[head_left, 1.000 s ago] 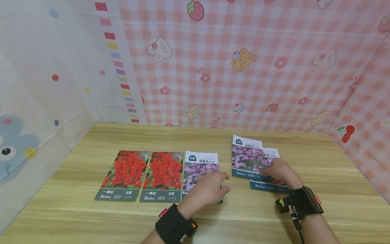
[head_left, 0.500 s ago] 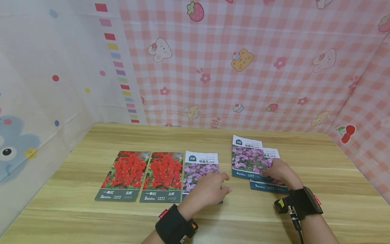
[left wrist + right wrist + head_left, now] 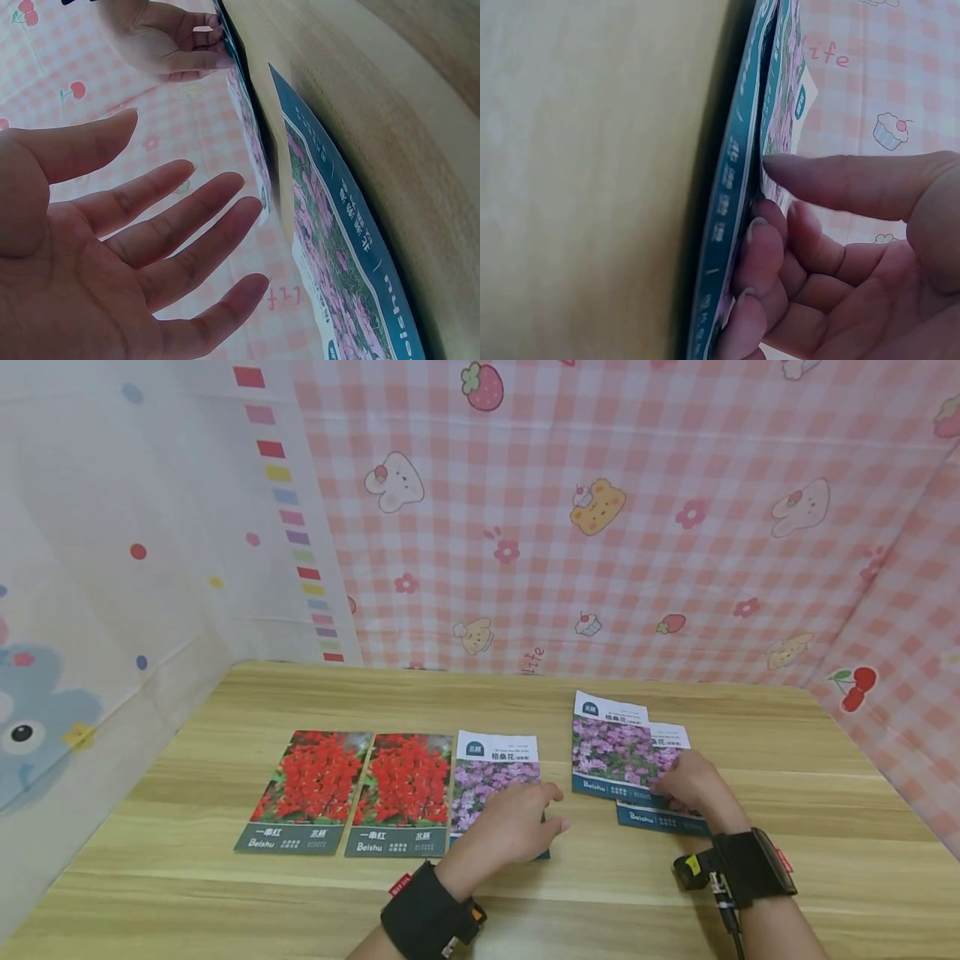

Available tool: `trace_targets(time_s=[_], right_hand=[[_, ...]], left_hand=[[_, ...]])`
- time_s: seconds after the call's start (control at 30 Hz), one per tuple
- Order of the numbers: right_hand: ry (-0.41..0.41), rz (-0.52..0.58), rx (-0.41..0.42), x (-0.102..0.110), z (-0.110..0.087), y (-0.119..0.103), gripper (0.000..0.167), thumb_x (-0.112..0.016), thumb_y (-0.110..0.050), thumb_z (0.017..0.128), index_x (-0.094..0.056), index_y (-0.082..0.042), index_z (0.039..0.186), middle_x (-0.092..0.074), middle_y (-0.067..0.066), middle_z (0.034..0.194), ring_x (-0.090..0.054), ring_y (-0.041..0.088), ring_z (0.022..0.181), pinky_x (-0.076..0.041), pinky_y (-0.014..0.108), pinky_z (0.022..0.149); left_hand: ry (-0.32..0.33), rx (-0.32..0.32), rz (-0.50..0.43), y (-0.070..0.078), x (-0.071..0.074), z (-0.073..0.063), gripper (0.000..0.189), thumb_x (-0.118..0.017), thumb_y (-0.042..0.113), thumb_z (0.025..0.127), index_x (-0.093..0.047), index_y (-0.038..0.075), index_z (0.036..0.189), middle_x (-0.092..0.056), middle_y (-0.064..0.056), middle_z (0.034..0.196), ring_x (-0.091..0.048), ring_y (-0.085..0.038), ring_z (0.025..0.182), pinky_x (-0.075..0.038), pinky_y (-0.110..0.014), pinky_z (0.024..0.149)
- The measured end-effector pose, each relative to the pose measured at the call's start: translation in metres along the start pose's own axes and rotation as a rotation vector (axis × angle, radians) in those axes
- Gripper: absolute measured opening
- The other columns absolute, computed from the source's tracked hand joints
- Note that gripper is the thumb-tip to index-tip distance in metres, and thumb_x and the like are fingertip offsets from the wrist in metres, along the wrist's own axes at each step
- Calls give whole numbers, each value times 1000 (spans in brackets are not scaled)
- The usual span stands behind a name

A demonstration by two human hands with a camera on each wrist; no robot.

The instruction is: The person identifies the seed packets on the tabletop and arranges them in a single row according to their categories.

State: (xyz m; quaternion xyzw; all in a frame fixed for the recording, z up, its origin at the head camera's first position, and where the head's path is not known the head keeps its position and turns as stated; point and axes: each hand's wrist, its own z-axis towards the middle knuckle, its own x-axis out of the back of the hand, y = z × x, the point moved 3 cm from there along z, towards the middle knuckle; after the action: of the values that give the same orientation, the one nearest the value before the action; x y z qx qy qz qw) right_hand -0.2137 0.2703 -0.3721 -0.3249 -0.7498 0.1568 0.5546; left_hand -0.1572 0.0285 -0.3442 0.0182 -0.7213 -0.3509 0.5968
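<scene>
In the head view, my left hand (image 3: 506,831) hovers over a purple-flowered seed packet (image 3: 491,771), hiding its lower part. The left wrist view shows the left fingers spread and relaxed, apart from that packet. To the right, my right hand (image 3: 697,785) is at the lower right corner of another purple-flowered seed packet (image 3: 609,752), which overlaps a third one (image 3: 652,818) beneath it. In the right wrist view, the thumb (image 3: 802,176) and index finger pinch the upper packet's edge, while the other curled fingers rest against the lower packet (image 3: 724,195).
Two red-flowered seed packets (image 3: 311,785) lie side by side on the left of the wooden table (image 3: 600,902). Pink checked cloth (image 3: 637,568) hangs behind the table and along its right. White patterned cloth (image 3: 172,527) stands on the left.
My right fingers have shifted very slightly right at the upper packet's corner. The left hand and the packets have hardly moved.
</scene>
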Motion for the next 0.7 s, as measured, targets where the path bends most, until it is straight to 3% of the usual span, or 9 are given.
trace_targets(time_s=[0.23,0.4,0.7], right_hand=[[36,-46,43,-4,-2,-4,32,-75,-17,71,-55,6,81,-52,8,66,-51,18,53,-43,29,48],[64,-108,83,-7,-3,-10,41,-78,-16,68,-56,12,87,-53,12,70,-51,20,55,-42,29,47],[67,-155,60,-8,-1,-14,51,-79,-13,66,-54,19,97,-56,21,80,-55,25,62,-44,32,53]], left_hand=[[2,-7,4,0,0,0,33,-60,25,89,-61,6,116,-64,-8,106,-58,-21,97,-48,-36,77],[4,-15,-1,0,0,0,33,-60,25,89,-61,6,116,-64,-8,106,-58,-21,96,-48,-35,76],[10,-12,-8,0,0,-2,33,-61,25,88,-61,6,116,-64,-8,107,-58,-21,97,-48,-35,76]])
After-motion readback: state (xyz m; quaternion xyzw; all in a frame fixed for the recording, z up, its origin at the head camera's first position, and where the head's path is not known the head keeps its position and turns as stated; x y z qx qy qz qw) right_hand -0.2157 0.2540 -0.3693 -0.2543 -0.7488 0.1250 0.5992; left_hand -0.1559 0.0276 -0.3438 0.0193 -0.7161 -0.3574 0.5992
